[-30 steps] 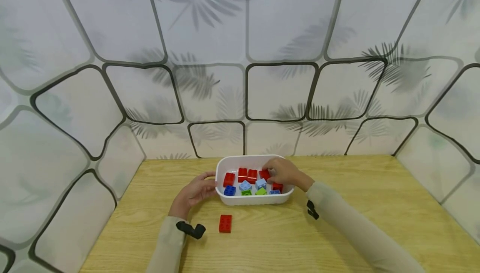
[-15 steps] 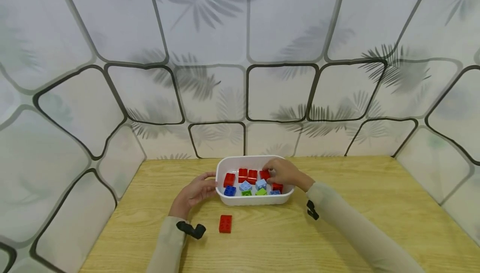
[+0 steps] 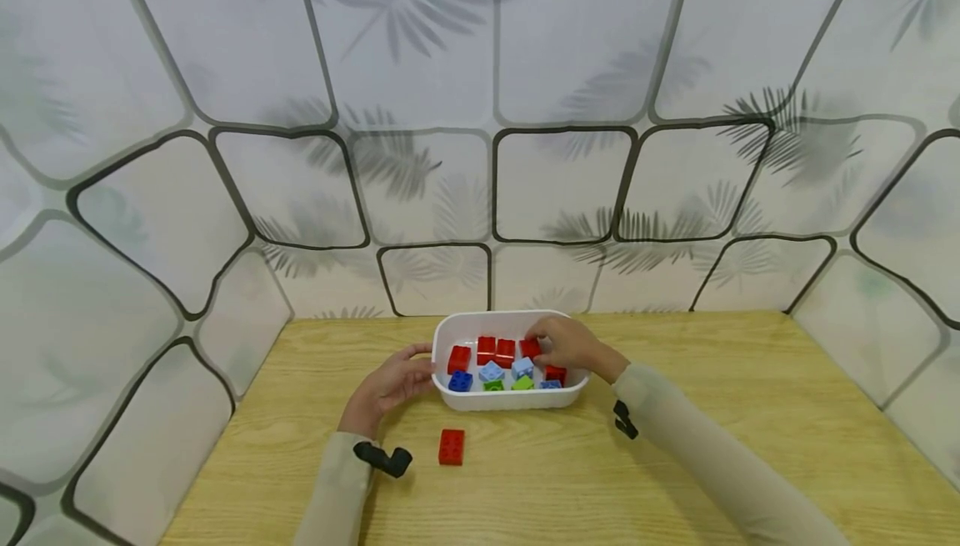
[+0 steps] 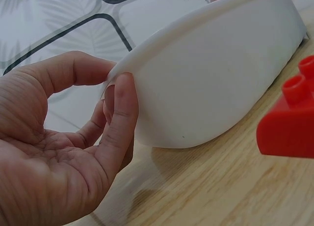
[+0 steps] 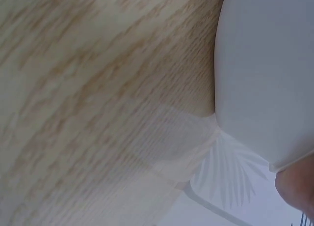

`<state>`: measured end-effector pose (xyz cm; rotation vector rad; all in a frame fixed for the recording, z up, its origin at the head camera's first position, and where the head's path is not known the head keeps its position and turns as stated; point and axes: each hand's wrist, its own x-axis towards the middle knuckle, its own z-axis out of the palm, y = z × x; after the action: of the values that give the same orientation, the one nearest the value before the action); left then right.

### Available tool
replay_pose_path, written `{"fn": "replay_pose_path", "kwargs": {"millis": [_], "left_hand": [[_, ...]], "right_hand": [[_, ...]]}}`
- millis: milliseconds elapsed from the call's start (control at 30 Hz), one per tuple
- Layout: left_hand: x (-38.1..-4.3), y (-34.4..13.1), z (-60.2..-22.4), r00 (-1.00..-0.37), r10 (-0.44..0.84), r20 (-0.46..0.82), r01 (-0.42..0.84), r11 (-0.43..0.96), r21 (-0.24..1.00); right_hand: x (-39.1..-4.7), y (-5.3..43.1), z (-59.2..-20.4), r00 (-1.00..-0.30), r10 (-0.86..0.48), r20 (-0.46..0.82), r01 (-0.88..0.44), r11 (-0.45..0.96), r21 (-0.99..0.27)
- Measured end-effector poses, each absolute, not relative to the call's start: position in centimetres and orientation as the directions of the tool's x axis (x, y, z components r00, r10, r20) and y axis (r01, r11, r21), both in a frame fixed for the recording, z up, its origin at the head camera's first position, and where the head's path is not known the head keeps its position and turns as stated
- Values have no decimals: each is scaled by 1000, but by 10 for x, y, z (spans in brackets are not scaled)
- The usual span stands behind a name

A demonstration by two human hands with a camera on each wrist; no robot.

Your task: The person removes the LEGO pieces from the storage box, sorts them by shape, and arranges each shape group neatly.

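Observation:
A white plastic tub point(image 3: 510, 400) stands on the table with red, blue and green toy building bricks in it. At its left end, my left hand point(image 3: 392, 383) pinches the rim; the left wrist view shows the fingers point(image 4: 122, 105) against the tub's wall point(image 4: 196, 78). My right hand point(image 3: 564, 342) reaches over the right end into the tub, fingers curled at a red brick point(image 3: 529, 349) that they partly cover. In the right wrist view only a bit of that hand point(image 5: 297, 184) shows by the tub's rim. Another red brick point(image 3: 451, 448) lies on the table before the tub.
Inside the tub lie more red bricks point(image 3: 486, 351), a dark blue brick point(image 3: 460, 381), light blue bricks point(image 3: 491, 373) and green ones point(image 3: 522, 383). The wooden table point(image 3: 720, 413) meets a patterned backdrop point(image 3: 555, 279) behind the tub and at both sides.

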<state>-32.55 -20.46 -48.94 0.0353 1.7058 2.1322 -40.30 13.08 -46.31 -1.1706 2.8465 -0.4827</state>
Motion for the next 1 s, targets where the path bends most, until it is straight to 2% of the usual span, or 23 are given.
{"fn": "replay_pose_path", "kwargs": {"millis": [400,733,1000], "left_hand": [[-325,-208,-491,-906,377,-190,-275,-185,944],[-326,-206,-488,-916,323,-238,-301,-161,940],[-323,-205,-486,-914,345,-214,-283,-165,945]], "right_hand": [[-403,130,-465,-711,-696,103,-690,661,-294],[-403,130,-461,-739,-668,83,-651,678,-340],[-402,131,-458,-762,-642,83,-603,657,-453]]}}
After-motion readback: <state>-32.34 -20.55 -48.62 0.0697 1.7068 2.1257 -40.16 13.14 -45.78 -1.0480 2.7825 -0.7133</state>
